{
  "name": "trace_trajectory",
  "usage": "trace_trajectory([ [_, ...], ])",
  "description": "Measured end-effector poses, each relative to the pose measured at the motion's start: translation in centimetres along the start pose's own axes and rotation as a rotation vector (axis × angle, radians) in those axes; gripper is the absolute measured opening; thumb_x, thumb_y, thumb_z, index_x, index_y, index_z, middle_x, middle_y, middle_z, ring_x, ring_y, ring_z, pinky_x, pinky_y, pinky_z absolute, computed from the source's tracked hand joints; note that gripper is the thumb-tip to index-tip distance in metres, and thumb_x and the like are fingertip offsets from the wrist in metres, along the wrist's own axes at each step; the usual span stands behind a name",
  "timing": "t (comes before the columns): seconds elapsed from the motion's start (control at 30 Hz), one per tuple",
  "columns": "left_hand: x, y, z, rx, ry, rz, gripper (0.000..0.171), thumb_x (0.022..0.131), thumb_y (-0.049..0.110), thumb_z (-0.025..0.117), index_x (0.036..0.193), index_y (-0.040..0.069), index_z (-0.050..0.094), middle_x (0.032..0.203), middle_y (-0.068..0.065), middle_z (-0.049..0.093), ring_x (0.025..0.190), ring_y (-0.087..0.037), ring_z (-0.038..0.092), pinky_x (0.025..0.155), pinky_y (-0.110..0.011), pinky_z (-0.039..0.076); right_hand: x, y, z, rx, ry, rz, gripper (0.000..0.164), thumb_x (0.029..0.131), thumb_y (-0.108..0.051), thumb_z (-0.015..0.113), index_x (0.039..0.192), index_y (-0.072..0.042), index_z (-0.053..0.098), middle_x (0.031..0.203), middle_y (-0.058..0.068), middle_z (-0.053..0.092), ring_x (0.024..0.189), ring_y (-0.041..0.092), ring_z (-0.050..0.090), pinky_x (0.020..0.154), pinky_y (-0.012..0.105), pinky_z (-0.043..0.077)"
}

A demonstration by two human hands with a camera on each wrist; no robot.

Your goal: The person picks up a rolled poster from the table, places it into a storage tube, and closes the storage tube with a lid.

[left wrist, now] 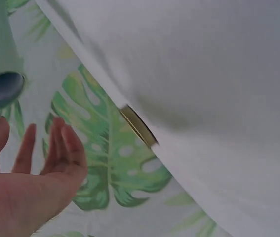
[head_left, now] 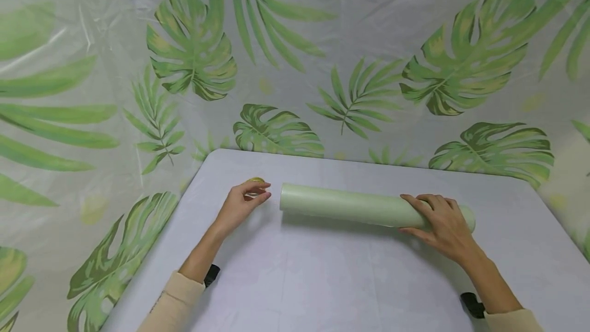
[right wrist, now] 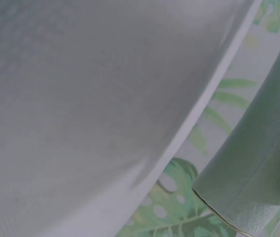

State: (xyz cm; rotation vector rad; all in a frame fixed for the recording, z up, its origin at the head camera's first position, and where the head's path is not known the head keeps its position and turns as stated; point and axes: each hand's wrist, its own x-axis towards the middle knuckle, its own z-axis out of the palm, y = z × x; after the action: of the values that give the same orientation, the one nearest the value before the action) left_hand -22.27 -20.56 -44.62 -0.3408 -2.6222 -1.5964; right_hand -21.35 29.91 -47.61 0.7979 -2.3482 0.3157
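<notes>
A pale green roll of sheet material [head_left: 341,205] is held over the white table, its length running left to right. Near its right end my right hand [head_left: 444,224] grips it, thumb on the near side and fingers over the top. In the left wrist view the roll's hollow end [left wrist: 5,88] shows. Just off that left end is my left hand [head_left: 239,205], holding nothing, its fingers [left wrist: 25,150] loosely bent and apart from the roll. Behind the left fingers lies a gold-yellow round object [head_left: 256,180], seen edge-on as a thin band [left wrist: 139,126] on the table.
The white-covered table [head_left: 322,281] has its far edge close behind the roll. Past it hangs a sheet printed with green leaves [head_left: 193,45]. Black wrist devices [head_left: 212,275] sit at both sleeve ends.
</notes>
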Motion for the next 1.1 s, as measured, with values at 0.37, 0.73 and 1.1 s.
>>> trace_trajectory([
  [0.37,3.4,-3.8,-3.0,0.389,-0.068,-0.147,0.086,0.091,0.033,0.082,0.157,-0.002,0.038,0.141,-0.032,0.047,0.129,-0.044,0.052,0.104,-0.057,0.048,-0.2,0.5,-0.3,-0.009,-0.021,-0.002,0.084,0.091,-0.084,0.043,0.142,-0.02,0.063,0.109,0.017,0.067,0.098,0.041,0.065,0.085,0.063,0.046],
  [0.73,6.1,-6.0,-3.2,0.55,-0.199,-0.153,0.103,0.079,0.045,0.09,0.159,0.003,0.039,0.12,-0.025,0.054,0.108,-0.033,0.053,0.09,-0.047,0.05,-0.8,0.4,-0.4,-0.013,-0.019,0.002,0.08,0.081,-0.073,0.07,0.141,-0.021,0.065,0.107,0.015,0.068,0.096,0.04,0.066,0.083,0.062,0.047],
  [1.1,6.9,-6.7,-4.0,0.509,-0.245,-0.13,0.086,0.084,0.041,0.088,0.154,0.01,0.05,0.109,-0.018,0.054,0.089,-0.024,0.048,0.074,-0.032,0.041,-0.7,0.7,-0.6,-0.006,-0.015,0.01,0.084,0.087,-0.083,0.053,0.141,-0.02,0.065,0.108,0.016,0.068,0.098,0.042,0.065,0.084,0.063,0.046],
])
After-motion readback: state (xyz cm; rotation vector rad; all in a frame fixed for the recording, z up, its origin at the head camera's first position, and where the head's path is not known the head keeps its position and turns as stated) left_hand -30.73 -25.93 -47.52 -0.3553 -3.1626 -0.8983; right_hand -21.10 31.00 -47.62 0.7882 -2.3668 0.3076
